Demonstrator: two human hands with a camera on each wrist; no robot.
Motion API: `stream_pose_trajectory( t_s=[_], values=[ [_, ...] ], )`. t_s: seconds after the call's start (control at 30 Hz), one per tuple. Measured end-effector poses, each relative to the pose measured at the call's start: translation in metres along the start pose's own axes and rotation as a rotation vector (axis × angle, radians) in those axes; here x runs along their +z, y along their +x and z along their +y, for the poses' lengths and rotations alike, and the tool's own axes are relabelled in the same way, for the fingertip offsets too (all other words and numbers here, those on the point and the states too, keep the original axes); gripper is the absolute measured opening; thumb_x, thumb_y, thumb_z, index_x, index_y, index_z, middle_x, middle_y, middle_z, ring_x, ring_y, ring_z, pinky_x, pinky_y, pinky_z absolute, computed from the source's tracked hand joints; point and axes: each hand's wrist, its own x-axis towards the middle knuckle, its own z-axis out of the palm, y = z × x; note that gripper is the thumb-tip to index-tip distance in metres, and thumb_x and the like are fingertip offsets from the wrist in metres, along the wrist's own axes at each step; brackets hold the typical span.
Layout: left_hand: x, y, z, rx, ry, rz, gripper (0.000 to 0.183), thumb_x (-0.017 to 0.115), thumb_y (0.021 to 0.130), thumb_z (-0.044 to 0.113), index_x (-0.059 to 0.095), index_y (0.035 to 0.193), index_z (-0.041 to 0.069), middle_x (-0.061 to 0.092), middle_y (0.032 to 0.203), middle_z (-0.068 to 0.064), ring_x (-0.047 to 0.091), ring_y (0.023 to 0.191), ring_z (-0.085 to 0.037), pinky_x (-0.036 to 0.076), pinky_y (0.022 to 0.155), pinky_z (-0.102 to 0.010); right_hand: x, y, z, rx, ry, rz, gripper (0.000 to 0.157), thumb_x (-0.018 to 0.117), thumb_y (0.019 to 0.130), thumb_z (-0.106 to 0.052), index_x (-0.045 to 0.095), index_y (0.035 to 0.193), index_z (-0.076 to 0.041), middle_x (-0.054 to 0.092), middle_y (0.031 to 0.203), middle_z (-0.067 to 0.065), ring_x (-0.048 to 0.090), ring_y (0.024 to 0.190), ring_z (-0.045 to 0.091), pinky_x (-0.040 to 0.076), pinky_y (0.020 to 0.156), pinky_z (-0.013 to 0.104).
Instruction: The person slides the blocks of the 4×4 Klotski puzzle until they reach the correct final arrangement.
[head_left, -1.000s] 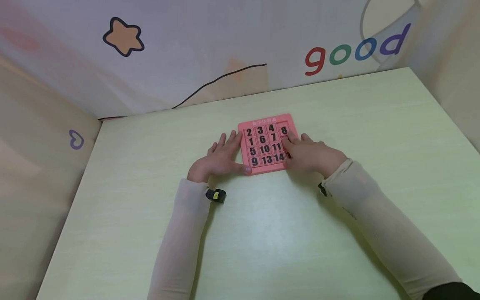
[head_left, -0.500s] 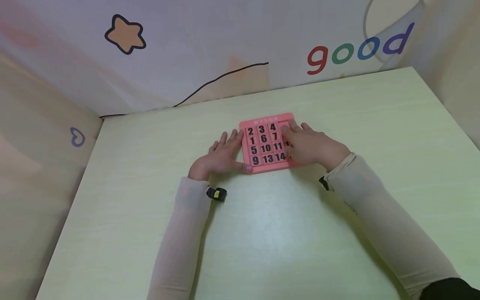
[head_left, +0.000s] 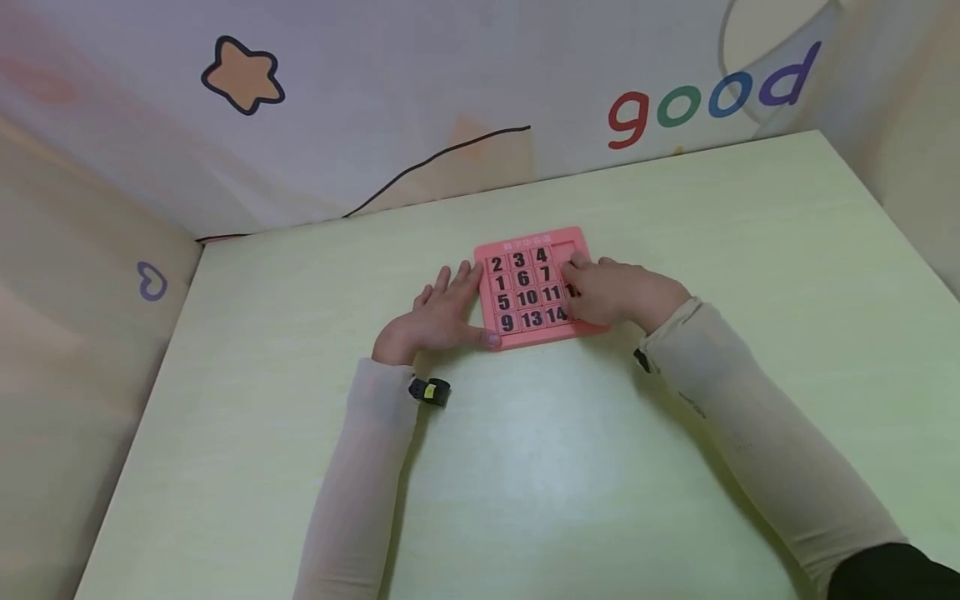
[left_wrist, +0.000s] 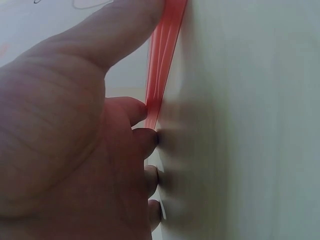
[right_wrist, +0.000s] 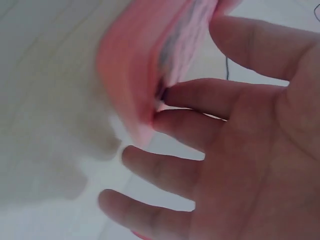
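Note:
A pink sliding number puzzle (head_left: 536, 339) lies flat on the table, its black-numbered tiles (head_left: 527, 297) set in a raised frame. Spread fingers of my left hand (head_left: 435, 323) touch the frame's left side, with the thumb at the lower left corner. My right hand (head_left: 618, 293) reaches over the right column, covering part of it. Bare pink shows in the top right cell (head_left: 566, 250). In the right wrist view, fingertips (right_wrist: 172, 95) meet the tile area just inside the frame edge (right_wrist: 120, 65), and the fingers are mostly straight.
The pale green table (head_left: 517, 475) extends around the puzzle on every side. Behind it stands a printed backdrop (head_left: 420, 92) with a star and the word "good". Another panel (head_left: 90, 333) borders the left side.
The 8 tile, seen at top right a second ago, is out of sight, and its cell looks bare. My right fingers moved up over it, then down. The left hand stays put.

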Motion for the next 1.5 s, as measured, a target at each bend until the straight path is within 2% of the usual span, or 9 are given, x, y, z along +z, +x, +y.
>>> stream_pose_trajectory(
  t_s=[0.1, 0.27, 0.37, 0.5, 0.7, 0.83, 1.2, 1.3, 1.5],
  values=[
    [-0.002, 0.0, -0.002, 0.001, -0.012, 0.012, 0.115, 0.075, 0.087, 0.053, -0.006, 0.163, 0.023, -0.013, 0.168, -0.003, -0.02, 0.151, -0.029, -0.005, 0.12, -0.054, -0.004, -0.002, -0.005, -0.002, -0.032, 0.002, 0.067, 0.049, 0.104, -0.028, 0.022, 0.16, -0.001, 0.009, 0.166, 0.021, 0.016, 0.147, 0.052, 0.019, 0.113, 0.068],
    [-0.003, 0.0, -0.004, -0.005, -0.052, 0.016, 0.116, 0.077, 0.085, 0.052, -0.004, 0.164, 0.024, -0.012, 0.168, -0.002, -0.021, 0.151, -0.027, -0.006, 0.12, -0.052, -0.009, -0.002, -0.013, 0.001, -0.03, 0.061, 0.063, 0.047, 0.105, -0.024, 0.024, 0.159, -0.001, 0.01, 0.166, 0.021, 0.01, 0.148, 0.052, 0.014, 0.114, 0.069],
    [-0.001, 0.0, -0.005, -0.004, -0.049, 0.013, 0.115, 0.076, 0.085, 0.052, -0.004, 0.164, 0.024, -0.012, 0.168, -0.001, -0.021, 0.151, -0.027, -0.005, 0.12, -0.052, -0.01, 0.004, -0.018, -0.007, -0.01, 0.092, 0.061, 0.044, 0.104, -0.015, 0.024, 0.16, -0.003, 0.009, 0.167, 0.018, 0.005, 0.15, 0.048, 0.011, 0.115, 0.067],
    [0.0, 0.0, -0.005, -0.003, -0.053, 0.013, 0.115, 0.076, 0.085, 0.053, -0.003, 0.164, 0.024, -0.012, 0.168, -0.001, -0.021, 0.151, -0.026, -0.005, 0.12, -0.051, -0.009, 0.015, -0.027, -0.025, 0.007, 0.078, 0.061, 0.04, 0.102, -0.008, 0.024, 0.16, -0.006, 0.008, 0.168, 0.015, 0.001, 0.152, 0.043, 0.01, 0.115, 0.068],
    [0.002, 0.001, -0.001, 0.004, -0.016, 0.004, 0.116, 0.075, 0.086, 0.054, -0.006, 0.163, 0.024, -0.013, 0.168, -0.002, -0.022, 0.15, -0.028, -0.005, 0.12, -0.053, -0.007, 0.019, -0.02, 0.043, -0.013, 0.049, 0.064, 0.043, 0.101, -0.006, 0.021, 0.161, -0.004, 0.007, 0.168, 0.015, -0.002, 0.151, 0.044, 0.007, 0.112, 0.072],
    [0.001, 0.002, -0.001, -0.01, 0.019, 0.005, 0.116, 0.073, 0.086, 0.056, -0.008, 0.163, 0.024, -0.014, 0.168, -0.001, -0.022, 0.15, -0.028, -0.004, 0.12, -0.054, -0.01, 0.018, -0.017, 0.052, -0.037, 0.044, 0.064, 0.045, 0.102, -0.009, 0.02, 0.161, -0.004, 0.006, 0.168, 0.017, -0.002, 0.15, 0.047, 0.007, 0.111, 0.074],
    [0.001, 0.001, -0.006, -0.016, -0.02, 0.002, 0.117, 0.075, 0.086, 0.053, -0.008, 0.163, 0.024, -0.015, 0.168, 0.0, -0.023, 0.15, -0.026, -0.005, 0.12, -0.052, -0.016, 0.015, -0.008, 0.152, -0.063, 0.065, 0.063, 0.047, 0.1, -0.012, 0.026, 0.159, -0.004, 0.007, 0.166, 0.024, -0.001, 0.148, 0.053, 0.006, 0.112, 0.073],
    [0.001, 0.002, -0.007, -0.008, -0.024, 0.006, 0.116, 0.075, 0.086, 0.053, -0.007, 0.163, 0.024, -0.014, 0.168, 0.0, -0.022, 0.15, -0.026, -0.005, 0.12, -0.052, -0.012, 0.017, -0.011, 0.107, -0.085, 0.098, 0.064, 0.046, 0.1, -0.011, 0.025, 0.159, -0.001, 0.007, 0.166, 0.023, 0.002, 0.148, 0.052, 0.009, 0.111, 0.074],
    [0.002, 0.002, -0.008, -0.009, -0.045, 0.006, 0.115, 0.075, 0.086, 0.054, -0.005, 0.163, 0.024, -0.013, 0.168, 0.0, -0.022, 0.15, -0.026, -0.006, 0.12, -0.052, 0.0, 0.027, -0.034, -0.082, -0.11, 0.127, 0.064, 0.044, 0.1, -0.007, 0.025, 0.161, -0.007, 0.011, 0.168, 0.014, 0.003, 0.151, 0.044, 0.015, 0.113, 0.07]
  ],
)
